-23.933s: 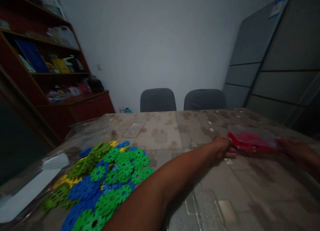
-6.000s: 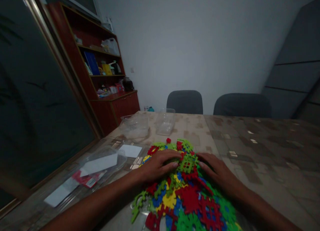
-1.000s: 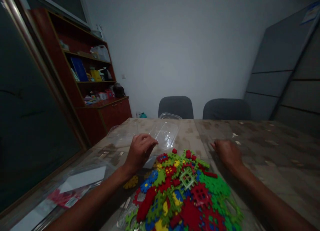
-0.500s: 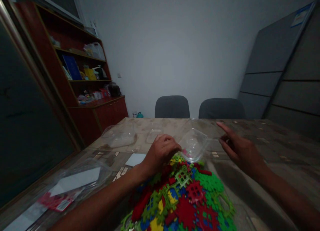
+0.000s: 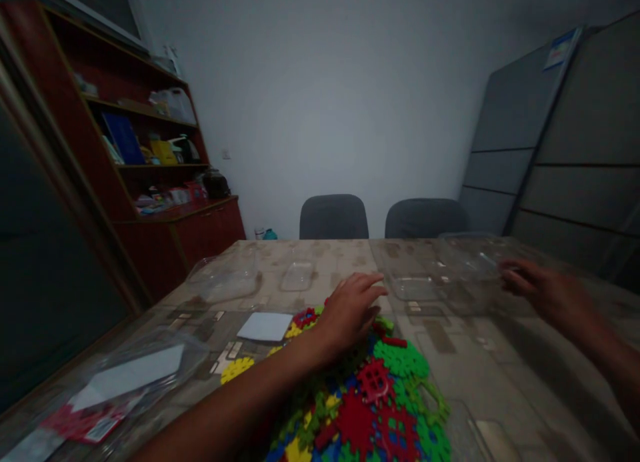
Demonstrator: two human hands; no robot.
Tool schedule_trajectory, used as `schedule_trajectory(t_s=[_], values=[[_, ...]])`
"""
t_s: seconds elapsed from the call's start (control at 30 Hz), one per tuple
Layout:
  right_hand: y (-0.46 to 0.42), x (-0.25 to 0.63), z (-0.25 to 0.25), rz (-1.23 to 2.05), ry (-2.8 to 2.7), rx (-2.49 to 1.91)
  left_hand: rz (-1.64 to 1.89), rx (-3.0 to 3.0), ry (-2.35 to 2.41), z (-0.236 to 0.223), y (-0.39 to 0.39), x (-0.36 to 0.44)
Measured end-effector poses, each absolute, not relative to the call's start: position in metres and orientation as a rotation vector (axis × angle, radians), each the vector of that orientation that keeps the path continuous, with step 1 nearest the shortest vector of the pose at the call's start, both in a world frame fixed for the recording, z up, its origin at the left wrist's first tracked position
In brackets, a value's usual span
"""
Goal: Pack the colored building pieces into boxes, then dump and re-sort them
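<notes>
Patterned bench (image 5: 480,375) carries a heap of interlocking plastic tiles (image 5: 380,402). Left hand (image 5: 350,312) sits at the heap's far edge, fingers (image 5: 373,285) slightly apart, clamped on nothing; right hand (image 5: 545,282) hovers near a clear plastic tray (image 5: 465,269), fingers loosely curled, empty.

On my patterned table (image 5: 480,362) I see a heap of colored plastic pieces (image 5: 373,409), a white card (image 5: 265,327), and clear plastic trays (image 5: 297,276).
</notes>
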State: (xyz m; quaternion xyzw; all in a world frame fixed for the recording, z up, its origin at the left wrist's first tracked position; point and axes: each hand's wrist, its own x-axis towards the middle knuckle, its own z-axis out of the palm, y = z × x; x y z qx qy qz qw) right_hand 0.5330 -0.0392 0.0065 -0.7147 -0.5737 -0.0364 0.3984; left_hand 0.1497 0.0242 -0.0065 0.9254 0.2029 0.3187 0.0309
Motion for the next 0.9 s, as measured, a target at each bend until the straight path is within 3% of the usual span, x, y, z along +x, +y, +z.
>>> schedule_trajectory(t_s=[0.1, 0.4, 0.63, 0.9], values=[[-0.045, 0.558, -0.012, -0.081, -1.354, -1.902, 0.713, 2.861, 0.781, -0.009, 0.036, 0.175], [-0.04, 0.575, -0.057, 0.002, -1.399, -1.987, 0.357, 2.84, 1.0, -0.023, 0.083, 0.266], [-0.032, 0.583, -0.055, 0.217, -1.417, -2.159, 0.166, 2.925, 0.916, -0.035, 0.071, 0.265], [-0.042, 0.581, -0.046, 0.514, -1.358, -2.157, 0.179, 3.01, 0.867, -0.029, 0.052, 0.253]])
